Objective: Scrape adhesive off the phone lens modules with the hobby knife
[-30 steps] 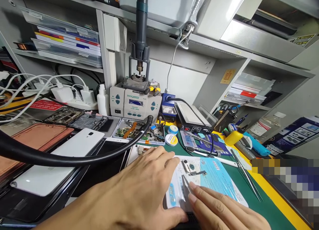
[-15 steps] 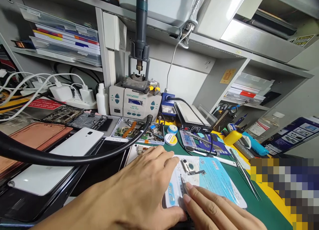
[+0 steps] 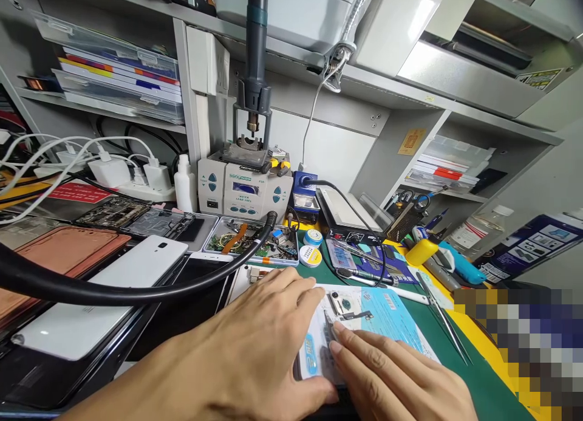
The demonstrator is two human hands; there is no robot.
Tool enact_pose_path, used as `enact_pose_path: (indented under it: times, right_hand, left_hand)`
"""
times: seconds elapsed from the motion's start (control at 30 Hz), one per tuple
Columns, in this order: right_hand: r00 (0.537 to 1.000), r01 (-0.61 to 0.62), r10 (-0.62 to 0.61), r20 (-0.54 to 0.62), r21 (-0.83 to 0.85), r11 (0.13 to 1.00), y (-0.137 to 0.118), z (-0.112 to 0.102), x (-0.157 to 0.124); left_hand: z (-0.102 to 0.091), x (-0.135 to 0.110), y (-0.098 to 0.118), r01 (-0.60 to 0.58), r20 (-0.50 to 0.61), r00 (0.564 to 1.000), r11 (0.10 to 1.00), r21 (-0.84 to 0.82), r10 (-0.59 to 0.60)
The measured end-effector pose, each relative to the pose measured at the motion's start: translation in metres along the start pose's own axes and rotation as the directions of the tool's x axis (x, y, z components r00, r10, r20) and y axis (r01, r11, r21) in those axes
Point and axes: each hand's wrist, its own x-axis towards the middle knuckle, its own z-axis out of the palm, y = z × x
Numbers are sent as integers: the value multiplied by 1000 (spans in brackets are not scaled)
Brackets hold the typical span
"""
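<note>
A white and light-blue plastic packet (image 3: 392, 318) lies on the green mat (image 3: 460, 378) in front of me. A small camera part with a flex strip (image 3: 348, 305) sits on its upper left. My left hand (image 3: 255, 342) lies palm down with fingers spread over the packet's left edge. My right hand (image 3: 401, 378) comes in from the lower right, fingers stretched along a thin grey metal tool (image 3: 328, 324) whose tip touches the packet just below the camera part. A dark object under both hands is mostly hidden.
A thick black hose (image 3: 136, 287) crosses the left foreground. Behind stand a hot-air station (image 3: 246, 190), a parts tray (image 3: 246, 242) and a white phone back (image 3: 104, 299). Tweezers (image 3: 441, 318), solder tins (image 3: 312, 257) and a yellow-blue tool (image 3: 437, 254) lie to the right.
My right hand and the thin tool have slid a little to the left and up on the packet, closer to the camera part. My left hand has stayed in place.
</note>
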Motion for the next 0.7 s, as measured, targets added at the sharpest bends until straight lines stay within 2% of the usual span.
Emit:
enact_pose_path:
  times: [0.1, 0.43, 0.6, 0.7]
  right_hand:
    - [997, -35, 37, -62, 29, 999, -2, 9, -4]
    - [997, -60, 61, 44, -33, 998, 3, 7, 23]
    - [997, -67, 68, 44, -10, 998, 1, 7, 8]
    - [998, -55, 56, -9, 31, 998, 3, 1, 2]
  left_hand:
    - [0, -1, 0, -3, 0, 1000, 1000, -13, 3]
    - [0, 0, -2, 9, 17, 1000, 1000, -9, -9]
    - [1, -2, -2, 17, 25, 1000, 1000, 8, -18]
    - [1, -1, -2, 19, 33, 999, 1000, 2, -19]
